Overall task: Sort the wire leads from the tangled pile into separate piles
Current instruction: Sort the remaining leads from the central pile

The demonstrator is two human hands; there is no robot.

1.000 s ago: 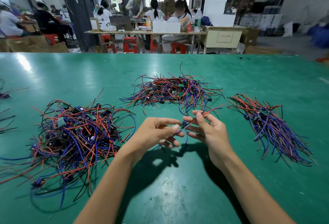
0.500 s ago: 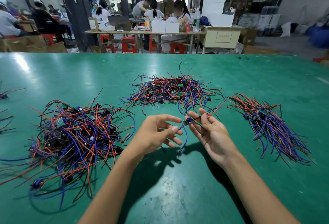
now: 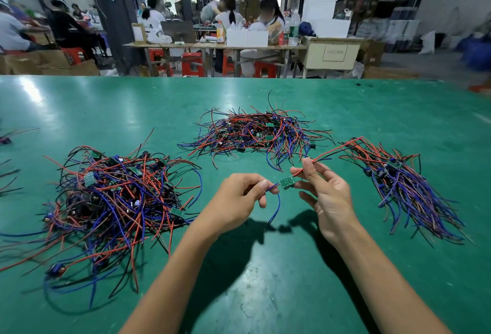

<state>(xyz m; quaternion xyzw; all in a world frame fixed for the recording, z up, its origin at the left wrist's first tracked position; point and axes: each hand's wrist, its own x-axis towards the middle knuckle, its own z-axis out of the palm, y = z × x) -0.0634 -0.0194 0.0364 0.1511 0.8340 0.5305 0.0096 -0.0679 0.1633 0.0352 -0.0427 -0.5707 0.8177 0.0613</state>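
Held up over the green table [image 3: 265,293], between two hands set slightly apart: one lead, a small green board [image 3: 287,182] with wires. Left hand [image 3: 239,198] pinching the blue wire [image 3: 276,206], which droops toward the table. Right hand [image 3: 328,193] pinching the red wire [image 3: 334,150], which runs off to the right. To the left, the tangled pile [image 3: 114,200] of red, blue and black leads. To the right, a combed pile [image 3: 406,187]. Farther back, a third pile [image 3: 260,134]. Beyond the table, people seated at benches [image 3: 212,46], blurred.
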